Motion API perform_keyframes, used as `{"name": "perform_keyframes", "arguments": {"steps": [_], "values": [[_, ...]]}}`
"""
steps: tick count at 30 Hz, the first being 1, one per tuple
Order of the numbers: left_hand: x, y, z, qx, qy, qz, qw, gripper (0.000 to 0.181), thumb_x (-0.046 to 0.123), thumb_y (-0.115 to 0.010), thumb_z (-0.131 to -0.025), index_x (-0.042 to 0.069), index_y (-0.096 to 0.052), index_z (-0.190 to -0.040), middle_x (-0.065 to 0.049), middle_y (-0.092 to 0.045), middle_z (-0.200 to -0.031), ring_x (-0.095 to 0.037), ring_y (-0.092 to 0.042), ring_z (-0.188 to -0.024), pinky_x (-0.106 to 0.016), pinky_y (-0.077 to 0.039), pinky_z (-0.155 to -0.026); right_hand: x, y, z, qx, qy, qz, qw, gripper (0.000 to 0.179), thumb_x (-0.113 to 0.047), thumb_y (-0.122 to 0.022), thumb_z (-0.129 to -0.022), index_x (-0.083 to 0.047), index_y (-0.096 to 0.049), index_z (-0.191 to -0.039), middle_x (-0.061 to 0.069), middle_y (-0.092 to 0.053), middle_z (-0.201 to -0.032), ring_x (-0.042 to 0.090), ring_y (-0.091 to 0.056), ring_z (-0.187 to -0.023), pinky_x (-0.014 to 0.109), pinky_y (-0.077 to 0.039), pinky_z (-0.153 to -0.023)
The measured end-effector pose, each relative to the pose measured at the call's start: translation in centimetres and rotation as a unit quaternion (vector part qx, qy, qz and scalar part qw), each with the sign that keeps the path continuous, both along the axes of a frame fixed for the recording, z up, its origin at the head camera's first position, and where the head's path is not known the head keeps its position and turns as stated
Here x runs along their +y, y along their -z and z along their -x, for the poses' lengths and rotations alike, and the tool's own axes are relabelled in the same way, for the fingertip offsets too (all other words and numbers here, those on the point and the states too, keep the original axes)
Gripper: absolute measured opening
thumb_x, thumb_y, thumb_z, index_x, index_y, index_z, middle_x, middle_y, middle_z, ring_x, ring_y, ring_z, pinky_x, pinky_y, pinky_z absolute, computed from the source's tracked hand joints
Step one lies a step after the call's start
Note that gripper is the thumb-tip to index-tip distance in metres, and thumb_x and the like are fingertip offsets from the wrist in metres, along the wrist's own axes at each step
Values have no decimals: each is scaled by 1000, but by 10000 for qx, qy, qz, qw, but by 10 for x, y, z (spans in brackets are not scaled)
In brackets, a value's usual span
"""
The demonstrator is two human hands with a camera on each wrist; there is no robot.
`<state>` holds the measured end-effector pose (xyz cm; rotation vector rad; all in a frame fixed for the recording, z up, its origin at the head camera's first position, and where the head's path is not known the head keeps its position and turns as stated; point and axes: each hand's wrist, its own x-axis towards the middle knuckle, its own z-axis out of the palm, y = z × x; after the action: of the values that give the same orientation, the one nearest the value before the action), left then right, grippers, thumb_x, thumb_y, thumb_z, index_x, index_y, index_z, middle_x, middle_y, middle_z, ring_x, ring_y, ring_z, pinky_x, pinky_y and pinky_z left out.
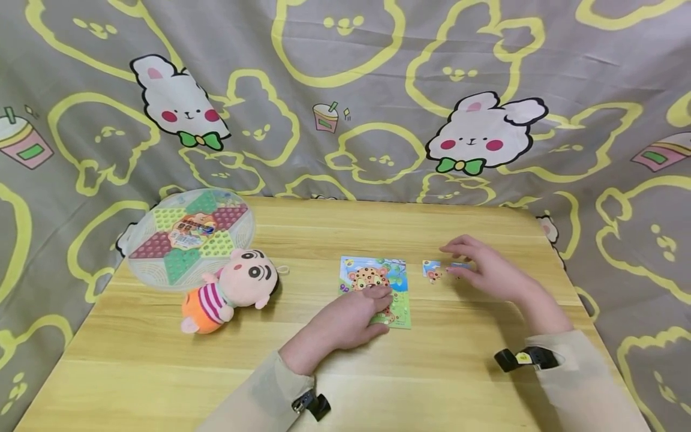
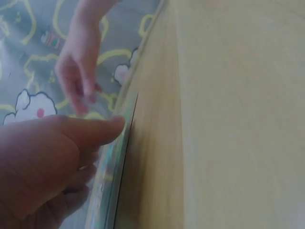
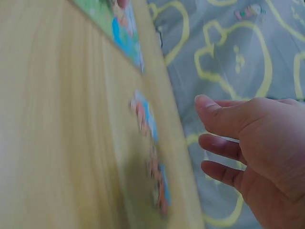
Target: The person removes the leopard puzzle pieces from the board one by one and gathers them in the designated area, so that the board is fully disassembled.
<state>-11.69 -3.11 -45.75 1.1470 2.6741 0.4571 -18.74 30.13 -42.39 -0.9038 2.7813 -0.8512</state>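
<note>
A small puzzle board (image 1: 400,312) with a spotted leopard picture lies flat on the wooden table. My left hand (image 1: 345,318) rests on its lower left part, covering some of the picture, and the thumb (image 2: 102,130) lies along its near side in the left wrist view. To the right of the board are loose puzzle pieces (image 1: 432,271), blue and orange. Above them hovers my right hand (image 1: 488,270), fingers apart and nothing between them. The right wrist view shows the loose pieces (image 3: 143,114) lying on the table, apart from that hand.
A plush doll (image 1: 216,300) in a striped top and orange shorts lies left of the board. Behind it sits a round Chinese checkers board (image 1: 141,267) with a coloured star. A grey patterned cloth (image 1: 378,102) hangs around the table's far edge and sides.
</note>
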Motion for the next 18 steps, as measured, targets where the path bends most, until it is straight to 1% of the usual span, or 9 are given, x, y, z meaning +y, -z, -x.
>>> {"name": "perform_keyframes", "arguments": {"steps": [4, 7, 10, 13, 15, 18], "values": [[8, 0, 2, -63, 264, -210, 9994, 62, 39, -68, -105, 6, -54, -155, -8, -45, -164, -21, -40, -152, -36, -32, -123, -23, -3, 5, -184, -258, 0, 9995, 42, -7, -75, -99, 2, -65, -139, 12, -63, -133, 33, -66, -114, 54, -58, -91], [12, 2, 5, -91, 349, -231, 9991, 59, 39, -67, -105, 7, -56, -154, -6, -47, -163, -19, -42, -150, -34, -34, -122, -40, -2, 10, -324, -454, -49, 9984, 42, -9, -75, -100, 2, -65, -139, 12, -64, -135, 32, -66, -115, 53, -58, -94], [14, 5, 7, -88, 341, -208, 9992, 57, 38, -68, -105, 8, -59, -152, -5, -49, -161, -18, -44, -148, -33, -36, -121, -56, 2, 15, -430, -695, -49, 9966, 43, -10, -76, -99, 2, -66, -139, 13, -64, -135, 31, -65, -117, 53, -56, -97], [13, 7, 10, -245, 284, -292, 9989, 55, 37, -70, -104, 8, -61, -150, -4, -50, -160, -18, -45, -148, -34, -35, -121, -71, 11, 21, -516, -899, -108, 9946, 43, -12, -77, -99, -1, -67, -139, 11, -65, -133, 28, -64, -118, 51, -55, -100], [13, 9, 11, -390, 240, -398, 9982, 55, 36, -71, -103, 8, -61, -150, -3, -50, -159, -18, -44, -148, -35, -35, -122, -78, 17, 24, -600, -969, -157, 9934, 42, -14, -77, -99, -2, -67, -138, 9, -65, -130, 25, -64, -117, 49, -54, -101], [14, 10, 12, -514, 217, -496, 9972, 54, 34, -72, -103, 8, -61, -150, -2, -50, -159, -16, -43, -149, -37, -34, -122, -85, 25, 27, -751, -999, -207, 9919, 42, -16, -76, -100, -4, -68, -139, 5, -64, -126, 21, -63, -114, 45, -53, -101]]}}
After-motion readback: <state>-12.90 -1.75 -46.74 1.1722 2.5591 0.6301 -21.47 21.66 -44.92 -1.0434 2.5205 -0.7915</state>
